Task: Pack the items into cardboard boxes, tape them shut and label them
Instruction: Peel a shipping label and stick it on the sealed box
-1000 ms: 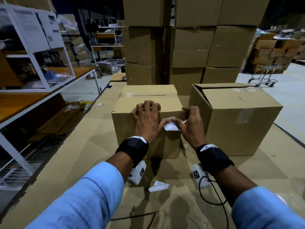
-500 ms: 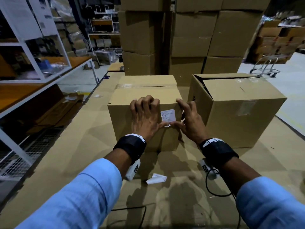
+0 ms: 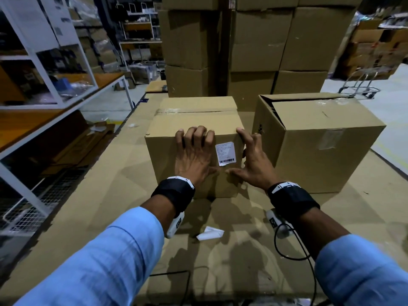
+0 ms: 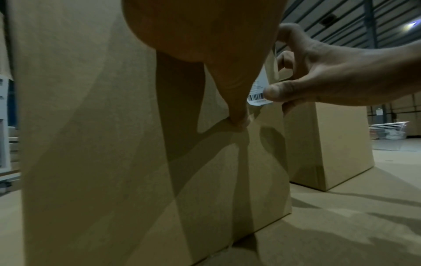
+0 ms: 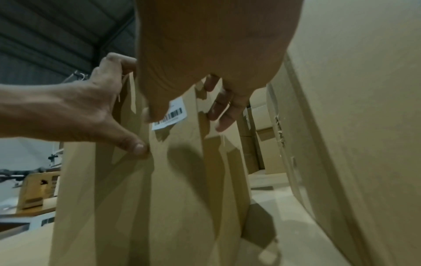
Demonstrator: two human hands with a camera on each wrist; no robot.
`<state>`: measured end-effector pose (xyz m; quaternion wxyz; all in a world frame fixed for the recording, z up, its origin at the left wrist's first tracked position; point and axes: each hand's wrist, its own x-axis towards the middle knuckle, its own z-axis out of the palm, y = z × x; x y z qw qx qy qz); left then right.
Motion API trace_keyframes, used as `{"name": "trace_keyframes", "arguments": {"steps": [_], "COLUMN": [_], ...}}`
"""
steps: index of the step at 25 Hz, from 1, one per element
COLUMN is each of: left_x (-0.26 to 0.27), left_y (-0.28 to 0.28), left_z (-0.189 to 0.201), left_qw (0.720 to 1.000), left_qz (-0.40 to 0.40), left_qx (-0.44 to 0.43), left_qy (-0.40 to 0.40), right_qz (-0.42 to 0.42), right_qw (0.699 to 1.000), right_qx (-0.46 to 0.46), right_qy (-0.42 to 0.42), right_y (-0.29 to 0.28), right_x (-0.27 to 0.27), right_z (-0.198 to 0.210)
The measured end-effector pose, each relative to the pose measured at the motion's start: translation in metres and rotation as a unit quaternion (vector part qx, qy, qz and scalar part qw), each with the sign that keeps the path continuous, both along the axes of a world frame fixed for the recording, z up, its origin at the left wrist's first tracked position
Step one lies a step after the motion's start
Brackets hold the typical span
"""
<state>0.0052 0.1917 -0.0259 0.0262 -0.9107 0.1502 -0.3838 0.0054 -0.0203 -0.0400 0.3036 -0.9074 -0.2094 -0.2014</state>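
Warehouse bg, stacked cartons behind; cardboard-covered surface [image 3: 123,195] carries a taped box [image 3: 174,151]. Left hand [image 3: 194,155] fingers curl over box's top front edge, palm flat on front face, thumb pressing below label [image 3: 225,153]. Right hand [image 3: 254,160] fingers spread, hooked at right corner. Label upright, long axis vertical, barcode at bottom. Wrist views show both thumbs by barcode.
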Motion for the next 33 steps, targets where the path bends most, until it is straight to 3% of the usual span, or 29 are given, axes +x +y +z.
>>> {"name": "trace_keyframes", "arguments": {"steps": [7,15,28,33], "left_x": [-0.005,0.001,0.000,-0.004], "left_y": [0.001,-0.022,-0.020,-0.016], "left_z": [0.000,-0.007,-0.008,-0.003], "left_qw": [1.000,0.996,0.998,0.999], "left_qz": [-0.020,0.017,0.029,0.034], "left_qx": [-0.012,-0.089,-0.053,-0.039], "left_qy": [0.010,-0.008,-0.011,-0.004], "right_qz": [-0.057,-0.014,-0.022,-0.005], "right_qw": [0.997,1.000,0.999,0.999], "right_qx": [0.004,0.013,0.028,0.033], "right_qy": [-0.046,-0.009,-0.039,-0.002], "right_y": [0.014,0.003,0.006,0.003], "right_x": [-0.003,-0.005,-0.008,-0.009], "right_z": [-0.002,0.001,0.003,0.002]}}
